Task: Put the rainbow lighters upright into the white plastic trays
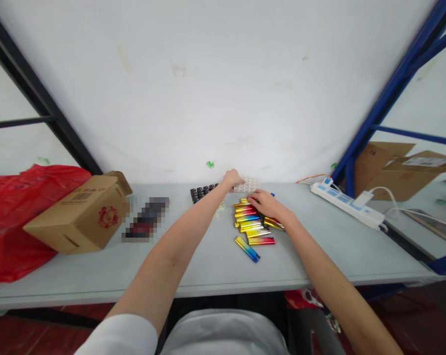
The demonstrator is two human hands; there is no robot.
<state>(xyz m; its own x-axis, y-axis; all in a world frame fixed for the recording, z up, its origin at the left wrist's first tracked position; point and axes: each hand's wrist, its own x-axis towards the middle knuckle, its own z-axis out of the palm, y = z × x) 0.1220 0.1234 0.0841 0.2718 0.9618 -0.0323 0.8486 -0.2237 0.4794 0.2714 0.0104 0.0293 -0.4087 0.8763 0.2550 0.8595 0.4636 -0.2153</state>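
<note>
My left hand (233, 179) is at the back of the table with its fingers bent and closed, at the left edge of a white tray (249, 185) with rows of small cells. What its fingertips hold, if anything, is hidden. Bent over the far end of a row of shiny lighters (250, 228), my right hand (262, 199) has its fingers closed on a gold lighter (243, 200). These lighters fade from gold to red, blue or silver. One yellow-and-blue lighter (247, 249) lies apart, nearest me. Left of the white tray is a black tray (204, 192) with rows of round tops, partly behind my left forearm.
A cardboard box (78, 212) and a red plastic bag (12, 246) stand at the left, beside a pixelated dark object (147, 219). On the right lies a white power strip (347, 203) with cables. An opened carton (386, 170) sits behind the blue frame (386, 88).
</note>
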